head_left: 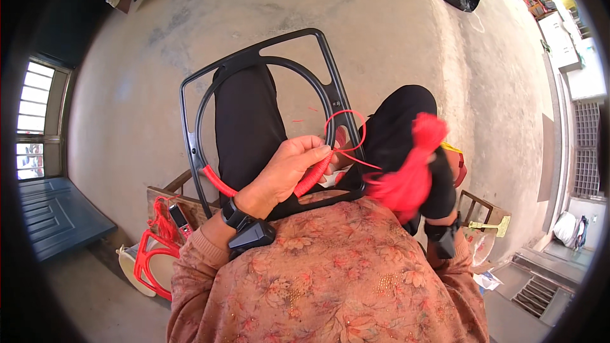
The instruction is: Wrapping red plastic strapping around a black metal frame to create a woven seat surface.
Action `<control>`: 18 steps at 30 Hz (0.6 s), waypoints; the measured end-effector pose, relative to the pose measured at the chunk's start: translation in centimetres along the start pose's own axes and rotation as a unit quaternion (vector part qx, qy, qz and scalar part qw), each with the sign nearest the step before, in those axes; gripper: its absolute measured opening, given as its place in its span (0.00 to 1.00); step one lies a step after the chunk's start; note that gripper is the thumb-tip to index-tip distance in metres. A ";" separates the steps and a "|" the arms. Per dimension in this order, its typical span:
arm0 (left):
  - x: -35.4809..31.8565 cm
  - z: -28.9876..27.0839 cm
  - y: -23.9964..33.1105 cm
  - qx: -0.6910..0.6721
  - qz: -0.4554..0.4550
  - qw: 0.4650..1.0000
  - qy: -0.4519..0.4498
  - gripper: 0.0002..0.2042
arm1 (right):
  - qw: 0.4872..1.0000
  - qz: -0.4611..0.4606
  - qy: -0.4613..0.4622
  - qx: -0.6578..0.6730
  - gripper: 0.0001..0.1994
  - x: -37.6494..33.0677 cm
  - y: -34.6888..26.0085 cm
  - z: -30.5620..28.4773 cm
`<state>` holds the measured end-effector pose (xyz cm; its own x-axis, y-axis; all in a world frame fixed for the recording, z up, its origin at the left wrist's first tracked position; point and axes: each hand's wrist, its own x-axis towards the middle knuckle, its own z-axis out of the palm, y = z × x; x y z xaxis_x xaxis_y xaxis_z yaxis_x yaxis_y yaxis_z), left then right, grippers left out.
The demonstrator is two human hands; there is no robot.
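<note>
Red cord [346, 133] is what we see first, in the middle of the frame: it makes a loop above our left hand [286, 171] and runs down to the part of the black frame [254, 57] that is already wrapped in red. The black frame, a square outline with a ring inside, lies across our knees and reaches to the upper middle of the picture; we judge that it rests there so the lap carries its weight and the hands are free for winding. Our left hand is closed around the wrapped ring, fingers curled over it, probably to keep the turns tight. Our right hand, at the right of centre, is hidden behind the red bundle [410, 174] of cord, so we cannot tell how far it is open. At the lower left, on the concrete floor [394, 25], lies a finished red frame [149, 260].
</note>
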<state>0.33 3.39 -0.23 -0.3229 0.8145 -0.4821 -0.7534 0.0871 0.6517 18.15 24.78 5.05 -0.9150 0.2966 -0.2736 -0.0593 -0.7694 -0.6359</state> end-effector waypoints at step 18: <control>0.4 0.6 -0.6 -0.111 0.018 0.993 0.024 0.06 | 0.921 -0.160 0.237 -0.264 0.15 2.5 -11.5 -16.7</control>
<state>1.01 4.00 -0.45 -0.3742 0.7864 -0.4915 -0.8469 -0.0739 0.5265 23.21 43.78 -0.38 -0.6006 0.7696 -0.2167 0.0211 -0.2557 -0.9665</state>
